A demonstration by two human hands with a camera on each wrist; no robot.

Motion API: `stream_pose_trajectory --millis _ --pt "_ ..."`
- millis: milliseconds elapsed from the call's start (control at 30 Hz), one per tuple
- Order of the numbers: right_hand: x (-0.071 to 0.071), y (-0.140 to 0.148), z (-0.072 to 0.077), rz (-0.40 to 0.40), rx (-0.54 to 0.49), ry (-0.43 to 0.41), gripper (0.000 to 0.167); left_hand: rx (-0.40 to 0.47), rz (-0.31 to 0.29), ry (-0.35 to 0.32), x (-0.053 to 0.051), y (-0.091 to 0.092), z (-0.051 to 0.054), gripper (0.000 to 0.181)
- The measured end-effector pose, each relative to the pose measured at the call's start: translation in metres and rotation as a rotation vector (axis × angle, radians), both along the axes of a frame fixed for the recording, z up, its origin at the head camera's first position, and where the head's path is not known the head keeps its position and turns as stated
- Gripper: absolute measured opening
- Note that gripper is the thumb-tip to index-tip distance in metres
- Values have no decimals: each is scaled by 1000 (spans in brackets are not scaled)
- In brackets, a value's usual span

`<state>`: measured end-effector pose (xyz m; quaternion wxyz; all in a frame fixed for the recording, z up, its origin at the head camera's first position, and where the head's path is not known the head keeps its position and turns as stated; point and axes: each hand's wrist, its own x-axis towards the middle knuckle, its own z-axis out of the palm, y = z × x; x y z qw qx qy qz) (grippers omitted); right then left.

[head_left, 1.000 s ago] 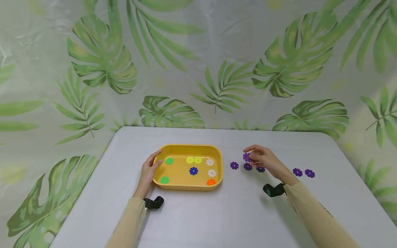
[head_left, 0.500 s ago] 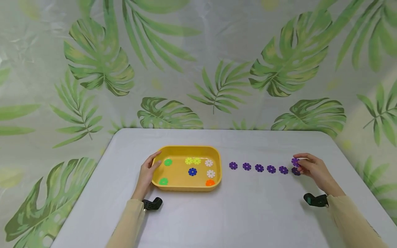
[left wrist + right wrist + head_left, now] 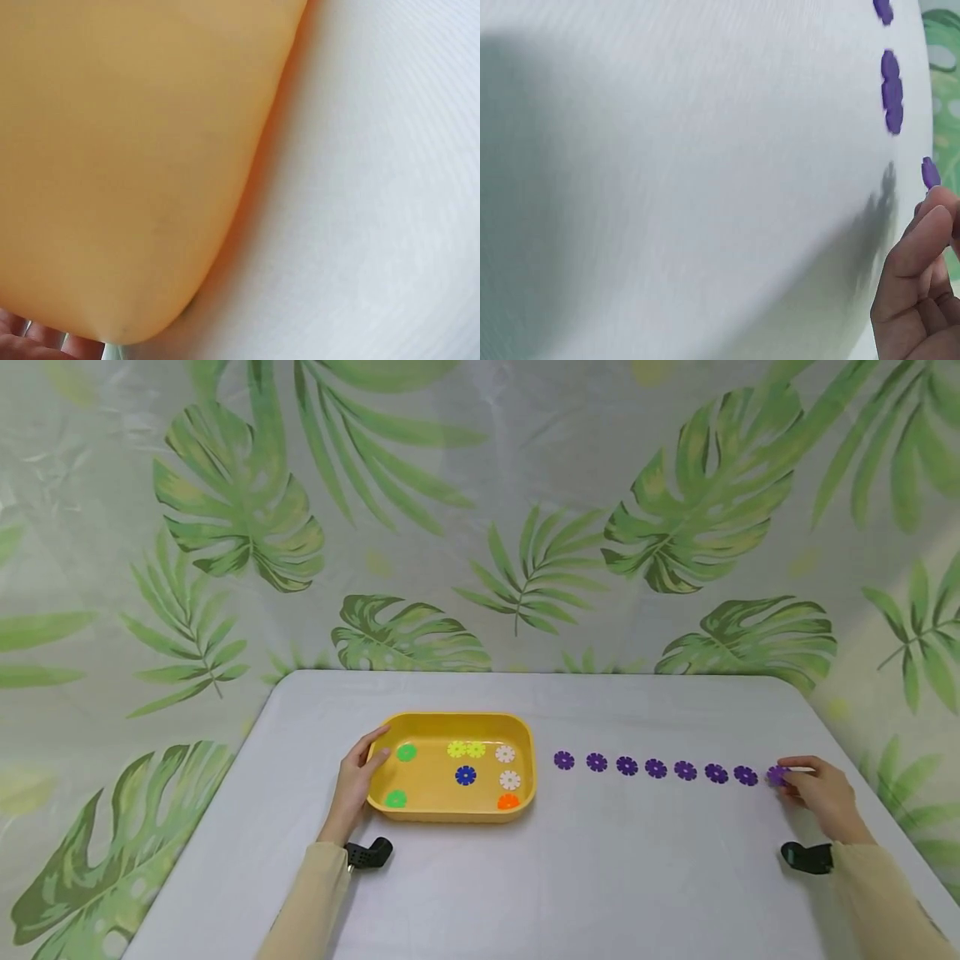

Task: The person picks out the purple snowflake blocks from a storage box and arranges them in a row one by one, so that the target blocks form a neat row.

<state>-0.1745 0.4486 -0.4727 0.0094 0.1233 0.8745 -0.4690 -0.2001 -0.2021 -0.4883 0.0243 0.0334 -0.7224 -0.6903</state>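
Note:
At the right end of a row of purple snowflake discs (image 3: 656,768), my right hand (image 3: 823,792) pinches another purple snowflake disc (image 3: 777,775). In the right wrist view that pinched disc (image 3: 930,173) appears just past the fingertips, above its shadow on the cloth. My left hand (image 3: 356,781) holds the left end of a yellow tray (image 3: 450,817), the thumb over its rim. Only a few fingers of this hand (image 3: 45,343) show in the left wrist view, beside the tray wall (image 3: 135,165).
Inside the tray lie green discs (image 3: 407,752), yellow ones (image 3: 476,749), white ones (image 3: 509,780), a blue disc (image 3: 466,775) and an orange disc (image 3: 508,802). A white cloth (image 3: 600,877) covers the table. A leaf-patterned curtain (image 3: 525,485) hangs behind it.
My right hand has moved rightward along the row, and more purple discs now lie behind it. My left hand and the tray keep their place.

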Motion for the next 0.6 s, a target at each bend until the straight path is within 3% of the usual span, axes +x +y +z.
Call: stream_pose_trajectory --millis 333,467,600 --pt "3 6 -7 1 204 9 39 41 -10 0 1 0 1 44" --pt "4 -2 -7 -42 291 68 38 16 -1 6 0 0 0 41" --pt "3 -23 -2 -59 278 133 35 -34 -17 34 1 -4 2 40"
